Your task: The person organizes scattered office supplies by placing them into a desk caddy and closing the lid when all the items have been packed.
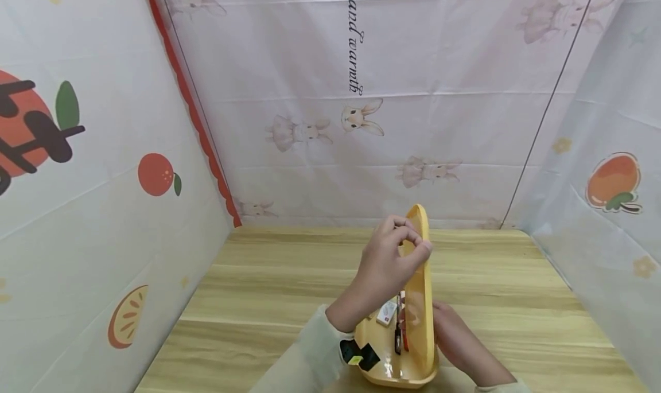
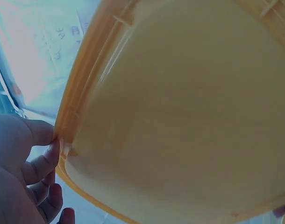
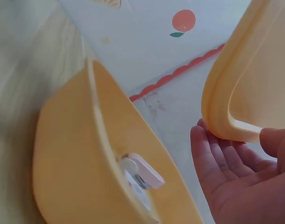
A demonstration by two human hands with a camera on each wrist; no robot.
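Note:
A yellow lid stands tilted on edge over an open yellow box. My left hand pinches the lid's rim near its far end between thumb and fingers; the left wrist view shows the lid's broad inner face beside that hand. Partly hidden behind the lid, my right hand holds its edge, thumb on one side and fingers beneath in the right wrist view. Inside the box lie a white eraser, a black pen and a red pen. A pink-and-white item shows inside it too.
The box stands on a wood-grain table near its front edge. Printed cloth hangs around it: a rabbit-patterned back sheet, a fruit-patterned left sheet and a right sheet.

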